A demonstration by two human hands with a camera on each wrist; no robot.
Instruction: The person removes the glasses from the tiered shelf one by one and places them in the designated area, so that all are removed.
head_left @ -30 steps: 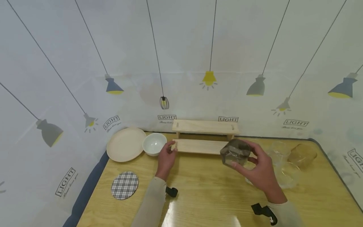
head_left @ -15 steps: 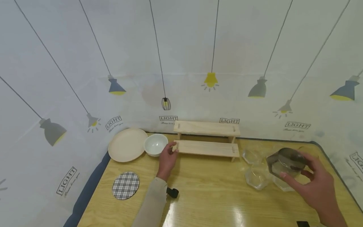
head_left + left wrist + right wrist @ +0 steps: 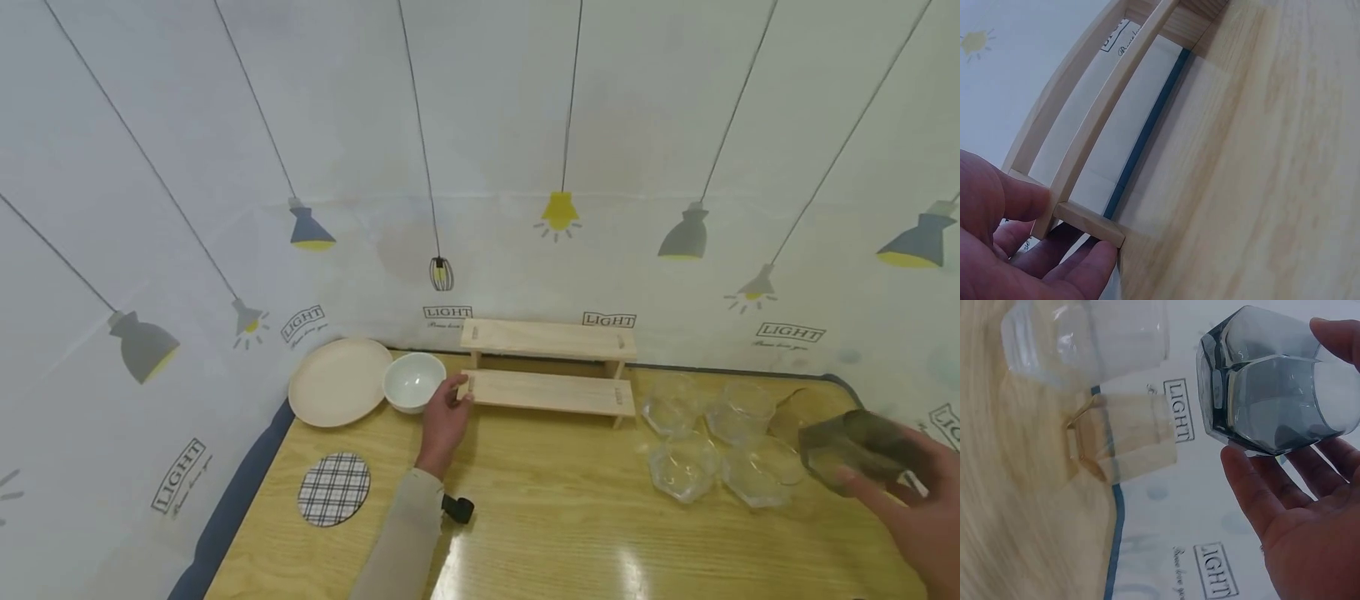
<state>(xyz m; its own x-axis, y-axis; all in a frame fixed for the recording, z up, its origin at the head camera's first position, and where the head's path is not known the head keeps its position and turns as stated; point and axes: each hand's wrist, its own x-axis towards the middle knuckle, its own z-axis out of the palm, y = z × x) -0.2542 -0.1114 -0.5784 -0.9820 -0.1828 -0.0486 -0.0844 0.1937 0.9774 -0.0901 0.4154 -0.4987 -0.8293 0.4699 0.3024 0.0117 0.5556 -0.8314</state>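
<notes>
My right hand (image 3: 918, 512) holds a smoky grey faceted glass (image 3: 836, 450) at the far right, above the table. In the right wrist view the thumb and fingers reach round this tilted glass (image 3: 1266, 394). With its thumb on the board, my left hand (image 3: 442, 429) grips the left end of a two-step wooden rack (image 3: 547, 393). The left wrist view shows its fingers (image 3: 1094, 269) around the rack's end leg (image 3: 1091, 224). Several clear glasses (image 3: 682, 468) stand right of the rack, and an amber glass (image 3: 1129, 437) is beside them, partly hidden in the head view.
A pale round plate (image 3: 341, 383) and a white bowl (image 3: 415, 382) sit left of the rack, the bowl close to my left hand. Nearer the front left lies a checked round coaster (image 3: 334, 489). A printed wall covering (image 3: 510, 258) rises behind the wooden table (image 3: 540, 517).
My right hand has carried the grey glass from in front of the rack to the far right, past the clear glasses. The left hand keeps its grip on the rack.
</notes>
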